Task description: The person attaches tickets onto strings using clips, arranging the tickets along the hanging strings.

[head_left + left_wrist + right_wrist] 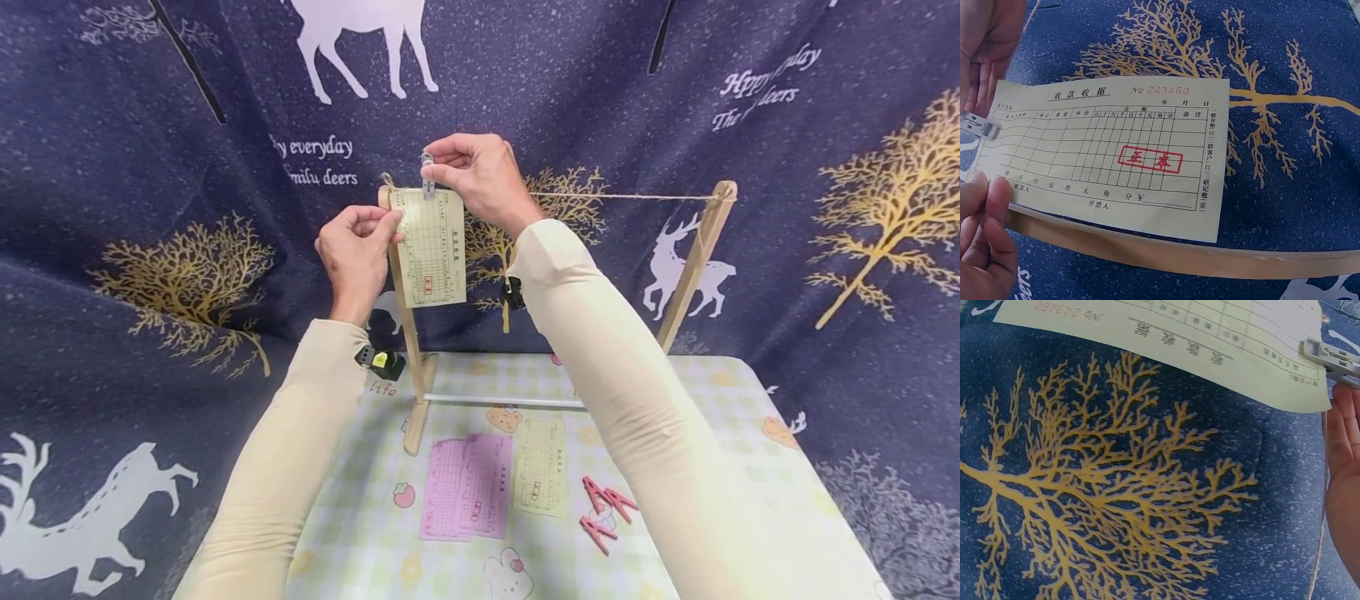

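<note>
A wooden stand [692, 271] stretches a string [630, 197] across the picture's centre, apparently as a hanging line. At its left end, upper centre, is the yellow slip [431, 250]. The left hand's [356, 254] fingers pinch its upper left corner, likely steadying it; the right hand's [483, 177], above the slip, pinch a grey clip [428, 188] at its top edge.

And here your right sleeve [637, 400] blocks the right end of the white rod [502, 402] and the lower part of the right wooden post [697, 258], while your right hand [480, 171] covers some twine [622, 197]! In the right wrist view, that hand and the grey clothespin [1335, 359] are cut off rightward, the yellow receipt [1210, 344] upward. Your left hand [985, 244] is cropped leftward. Overlapping pink receipts [491, 492]: print too small to read!
</note>
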{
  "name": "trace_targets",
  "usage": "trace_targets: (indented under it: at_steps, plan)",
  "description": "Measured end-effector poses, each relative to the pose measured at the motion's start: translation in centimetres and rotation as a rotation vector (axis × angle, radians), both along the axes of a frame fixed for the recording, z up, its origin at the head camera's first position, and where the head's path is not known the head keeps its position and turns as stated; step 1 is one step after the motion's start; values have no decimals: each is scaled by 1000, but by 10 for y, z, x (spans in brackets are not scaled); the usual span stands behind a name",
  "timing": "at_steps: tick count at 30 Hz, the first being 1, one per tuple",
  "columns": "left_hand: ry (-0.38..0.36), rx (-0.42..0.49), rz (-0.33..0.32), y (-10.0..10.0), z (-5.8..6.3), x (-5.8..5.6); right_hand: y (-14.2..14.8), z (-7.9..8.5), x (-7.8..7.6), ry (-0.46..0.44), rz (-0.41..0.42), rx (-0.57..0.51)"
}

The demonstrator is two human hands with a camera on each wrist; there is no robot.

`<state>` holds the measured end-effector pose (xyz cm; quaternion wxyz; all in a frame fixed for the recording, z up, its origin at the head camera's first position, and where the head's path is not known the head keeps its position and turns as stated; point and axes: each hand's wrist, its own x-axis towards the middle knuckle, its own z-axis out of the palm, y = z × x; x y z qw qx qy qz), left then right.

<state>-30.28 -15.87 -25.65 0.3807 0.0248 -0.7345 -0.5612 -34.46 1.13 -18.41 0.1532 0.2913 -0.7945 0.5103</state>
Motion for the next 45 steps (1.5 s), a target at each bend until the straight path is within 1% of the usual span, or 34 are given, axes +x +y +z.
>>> trace_targets:
  at_steps: [7,17,20,24,29,34,36,40,45]
  plan:
    - [21,2,-13,2,-2,0,-3,-3,-2,-31,5,21]
    - [19,7,-2,1,-4,0,-4,0,0,-57,26,134]
    - [31,-17,7,0,-5,1,-4,1,2,-62,29,159]
    - [60,-64,37,-2,-7,3,-2,3,4,-57,29,182]
    - [85,-75,48,-5,-9,4,3,7,7,-57,3,137]
    - [72,-98,44,-6,-10,6,19,8,15,-18,-23,79]
    - [55,-123,39,-6,-12,8,29,6,21,-1,-21,64]
    - [53,-180,29,-7,-14,12,49,-4,30,7,-11,20]
    - [50,-240,12,-7,-17,17,76,-19,40,-6,-39,18]
